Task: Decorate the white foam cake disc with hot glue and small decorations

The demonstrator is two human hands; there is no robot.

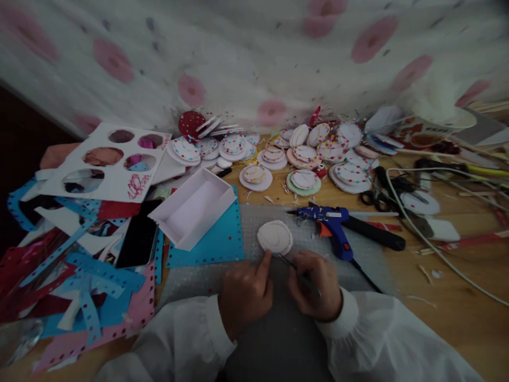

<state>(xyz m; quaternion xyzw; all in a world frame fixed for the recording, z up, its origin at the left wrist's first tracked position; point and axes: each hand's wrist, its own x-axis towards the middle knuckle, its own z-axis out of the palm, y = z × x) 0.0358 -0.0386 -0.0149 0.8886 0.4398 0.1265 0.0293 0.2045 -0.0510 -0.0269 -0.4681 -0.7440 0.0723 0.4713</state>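
A round white paper disc (274,237) with a ring around its rim lies on the grey cutting mat (207,281). My left hand (247,291) reaches its lower edge with the index finger stretched out, the other fingers curled. In my right hand (317,284) is a thin dark tool (305,276), pinched between the fingers, its tip at the disc's lower right edge. Small bluish specks show near that tip, too small to make out. A blue glue gun (336,223) lies on its side just right of the disc.
Stacked decorated discs (304,180) line the back. On the left are a white box (194,208), a dark phone (138,236), a board with holes (104,156) and coloured paper scraps (85,276). Scissors (374,200), cables and a white cord (433,244) lie at the right.
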